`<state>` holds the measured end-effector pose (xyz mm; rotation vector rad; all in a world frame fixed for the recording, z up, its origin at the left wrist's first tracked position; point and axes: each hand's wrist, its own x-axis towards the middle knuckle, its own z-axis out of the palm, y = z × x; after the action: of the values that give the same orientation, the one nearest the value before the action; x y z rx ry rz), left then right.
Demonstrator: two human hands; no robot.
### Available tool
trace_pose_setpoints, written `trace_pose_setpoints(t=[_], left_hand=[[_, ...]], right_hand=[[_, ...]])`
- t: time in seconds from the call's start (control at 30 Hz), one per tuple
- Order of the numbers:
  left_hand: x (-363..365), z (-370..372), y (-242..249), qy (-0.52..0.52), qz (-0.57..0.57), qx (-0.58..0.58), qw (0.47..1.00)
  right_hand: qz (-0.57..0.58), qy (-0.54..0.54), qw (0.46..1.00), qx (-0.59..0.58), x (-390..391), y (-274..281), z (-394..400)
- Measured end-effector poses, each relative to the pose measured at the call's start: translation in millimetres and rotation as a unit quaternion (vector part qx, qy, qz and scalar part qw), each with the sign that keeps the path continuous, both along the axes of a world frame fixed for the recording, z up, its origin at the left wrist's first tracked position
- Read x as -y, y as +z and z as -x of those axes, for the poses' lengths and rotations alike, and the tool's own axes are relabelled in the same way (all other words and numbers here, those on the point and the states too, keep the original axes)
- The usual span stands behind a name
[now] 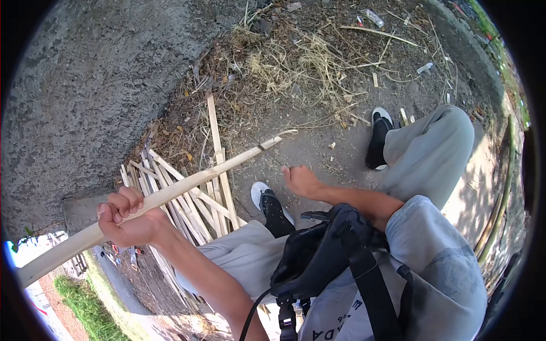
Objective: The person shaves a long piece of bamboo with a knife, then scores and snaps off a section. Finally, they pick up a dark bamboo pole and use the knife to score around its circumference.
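My left hand (131, 219) is wrapped round a long, pale peeled wooden pole (187, 183), which slants from the lower left up to the middle of the view. At its far end a thin curled shaving (291, 132) sticks out. My right hand (301, 182) is closed in a fist just below that end, on the handle of a knife, the handle hidden by the fingers. The knife's thin dark blade (272, 157) runs from the fist up to the pole and overlaps it close to the tip.
A pile of split wooden strips (196, 207) lies on the ground beside my left sandalled foot (273, 213). Dry grass and shavings (313, 62) cover the dirt ahead. A rough concrete wall (102, 85) rises on the left. Long poles (503, 193) lie at the right.
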<state>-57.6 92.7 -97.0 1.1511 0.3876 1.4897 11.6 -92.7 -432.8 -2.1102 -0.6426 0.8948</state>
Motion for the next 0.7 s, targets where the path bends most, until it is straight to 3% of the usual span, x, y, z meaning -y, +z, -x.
trace_pose_setpoints(t=[0.1, 0.2, 0.27, 0.37, 0.57, 0.67, 0.7], left_hand=[[-8.2, 1.5, -0.8, -0.011, -0.004, -0.005, 1.0], [-8.6, 2.2, -1.0, -0.011, 0.004, -0.001, 1.0], [-9.0, 4.3, -1.0, -0.01, -0.005, -0.001, 1.0], [-9.2, 0.9, 0.1, -0.01, -0.017, 0.001, 1.0], [-8.6, -2.4, 1.1, 0.001, 0.004, -0.015, 1.0], [-10.0, 0.2, -0.9, -0.001, 0.003, -0.023, 1.0], [-10.1, -1.3, 0.0, -0.005, -0.002, -0.018, 1.0]], right_hand=[[-0.103, -0.003, 0.995, -0.015, -11.2, 56.3, 23.3], [-0.129, 0.065, 0.989, 0.036, 9.0, 21.6, 15.4], [0.086, 0.012, 0.996, -0.021, 12.2, -67.5, 0.1], [0.101, 0.052, 0.993, 0.021, 27.5, -33.2, -30.4], [-0.043, 0.034, 0.998, -0.006, -6.5, 30.6, 10.7], [-0.101, 0.03, 0.994, 0.034, 2.3, -19.9, 4.6], [-0.022, 0.011, 0.999, 0.025, 3.8, -50.9, -5.1]])
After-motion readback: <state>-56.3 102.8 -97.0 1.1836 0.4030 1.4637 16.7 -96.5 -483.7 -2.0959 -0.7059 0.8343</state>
